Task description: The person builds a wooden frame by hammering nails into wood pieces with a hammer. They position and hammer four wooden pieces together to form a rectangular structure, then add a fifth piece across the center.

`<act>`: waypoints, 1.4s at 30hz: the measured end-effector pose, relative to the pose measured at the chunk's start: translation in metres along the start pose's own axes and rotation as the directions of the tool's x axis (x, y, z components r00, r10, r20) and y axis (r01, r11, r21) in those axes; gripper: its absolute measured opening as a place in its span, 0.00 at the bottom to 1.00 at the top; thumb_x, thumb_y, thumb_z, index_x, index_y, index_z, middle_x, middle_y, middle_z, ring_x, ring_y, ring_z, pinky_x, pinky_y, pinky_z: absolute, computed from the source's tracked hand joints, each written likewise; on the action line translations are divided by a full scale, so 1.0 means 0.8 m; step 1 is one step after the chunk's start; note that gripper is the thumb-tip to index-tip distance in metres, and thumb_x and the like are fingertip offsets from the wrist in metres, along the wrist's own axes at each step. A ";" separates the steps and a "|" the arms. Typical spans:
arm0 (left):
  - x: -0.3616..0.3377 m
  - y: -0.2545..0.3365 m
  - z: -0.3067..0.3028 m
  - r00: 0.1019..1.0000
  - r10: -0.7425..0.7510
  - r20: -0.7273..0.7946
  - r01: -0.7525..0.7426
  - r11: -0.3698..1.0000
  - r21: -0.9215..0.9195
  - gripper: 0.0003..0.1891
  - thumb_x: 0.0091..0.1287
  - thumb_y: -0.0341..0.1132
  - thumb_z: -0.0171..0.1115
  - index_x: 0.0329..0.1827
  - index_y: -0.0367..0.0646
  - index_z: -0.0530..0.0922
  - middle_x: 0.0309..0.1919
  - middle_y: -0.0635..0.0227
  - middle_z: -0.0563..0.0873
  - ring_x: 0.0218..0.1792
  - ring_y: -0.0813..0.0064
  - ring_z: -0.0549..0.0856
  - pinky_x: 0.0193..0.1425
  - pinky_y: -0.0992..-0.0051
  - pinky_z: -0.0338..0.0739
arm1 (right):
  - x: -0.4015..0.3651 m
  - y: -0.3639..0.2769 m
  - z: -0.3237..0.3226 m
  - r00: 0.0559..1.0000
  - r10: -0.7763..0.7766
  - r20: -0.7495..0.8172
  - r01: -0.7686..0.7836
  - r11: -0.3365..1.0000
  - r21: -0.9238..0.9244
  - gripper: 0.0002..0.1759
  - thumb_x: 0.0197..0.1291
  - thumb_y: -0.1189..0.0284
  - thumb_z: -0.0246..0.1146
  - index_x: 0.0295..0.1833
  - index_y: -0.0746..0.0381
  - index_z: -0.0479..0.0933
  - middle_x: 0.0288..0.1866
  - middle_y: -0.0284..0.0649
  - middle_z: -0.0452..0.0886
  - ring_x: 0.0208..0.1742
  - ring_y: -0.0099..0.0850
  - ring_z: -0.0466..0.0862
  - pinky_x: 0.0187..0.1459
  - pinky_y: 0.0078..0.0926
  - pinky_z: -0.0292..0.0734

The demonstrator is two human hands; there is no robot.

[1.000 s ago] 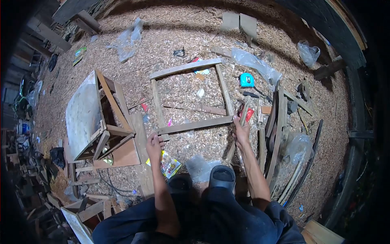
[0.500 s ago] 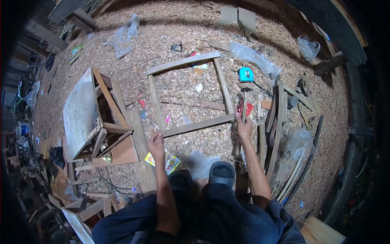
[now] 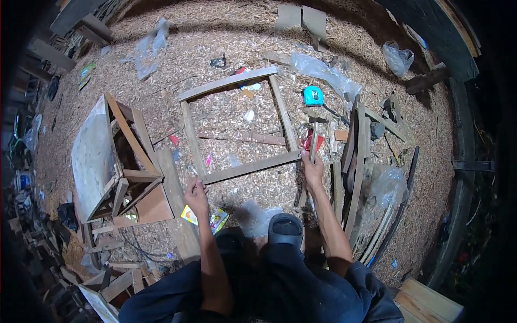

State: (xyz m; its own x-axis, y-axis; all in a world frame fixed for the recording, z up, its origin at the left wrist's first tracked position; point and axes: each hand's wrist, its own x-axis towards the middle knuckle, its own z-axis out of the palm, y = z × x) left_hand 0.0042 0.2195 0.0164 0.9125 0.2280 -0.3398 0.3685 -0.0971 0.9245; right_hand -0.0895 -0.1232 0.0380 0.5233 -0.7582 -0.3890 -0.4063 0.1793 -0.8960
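Observation:
A square wooden frame [image 3: 250,168] made of narrow slats lies on the shavings-covered ground in front of me. My left hand [image 3: 197,195] is at its near left corner with fingers curled together; whatever they pinch is too small to make out. Beside the near right corner, my right hand [image 3: 313,171] is closed around the wooden handle of what looks like a hammer [image 3: 314,142], its dark head pointing away from me. A turquoise tape measure [image 3: 313,96] lies beyond the hammer, to the right of the frame.
An upturned wooden piece with a pale panel [image 3: 92,153] stands at left beside a plank [image 3: 176,207]. Long wood strips [image 3: 358,177] are stacked at right. Plastic sheets [image 3: 326,71], snack wrappers [image 3: 219,219] and my sandalled foot [image 3: 285,229] are also around.
The whole view has shifted, so the scene sits slightly further left. My left hand has drawn back a little from the frame's corner. The right hand keeps its hold.

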 end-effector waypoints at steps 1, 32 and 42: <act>0.001 -0.004 -0.001 1.000 0.023 0.002 -0.023 1.000 -0.017 0.16 0.72 0.32 0.61 0.55 0.28 0.78 0.38 0.61 0.84 0.35 0.77 0.84 0.39 0.77 0.85 | -0.002 0.001 0.002 1.000 -0.010 -0.011 0.010 0.999 0.031 0.16 0.66 0.62 0.66 0.45 0.66 0.83 0.29 0.28 0.78 0.30 0.18 0.72 0.33 0.22 0.68; 0.015 0.004 -0.006 1.000 -0.012 -0.001 0.012 1.000 0.013 0.16 0.71 0.40 0.63 0.50 0.33 0.82 0.29 0.68 0.83 0.27 0.83 0.81 0.28 0.83 0.77 | 0.007 -0.001 0.010 0.998 -0.039 -0.045 0.038 0.999 -0.022 0.17 0.66 0.60 0.66 0.42 0.66 0.84 0.24 0.25 0.74 0.24 0.16 0.68 0.26 0.20 0.61; 0.005 0.010 0.003 0.999 0.042 -0.035 -0.041 0.999 0.013 0.15 0.72 0.37 0.61 0.51 0.32 0.81 0.32 0.69 0.83 0.28 0.83 0.80 0.32 0.81 0.78 | -0.011 -0.025 0.009 0.999 -0.022 -0.024 0.019 0.996 -0.084 0.15 0.66 0.64 0.66 0.44 0.67 0.83 0.30 0.30 0.79 0.32 0.19 0.72 0.35 0.22 0.68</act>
State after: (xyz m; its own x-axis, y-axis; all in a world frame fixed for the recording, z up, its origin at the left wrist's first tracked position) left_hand 0.0112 0.2172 0.0220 0.9203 0.2573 -0.2948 0.3330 -0.1190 0.9354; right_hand -0.0809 -0.1156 0.0577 0.5140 -0.7765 -0.3644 -0.4578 0.1110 -0.8821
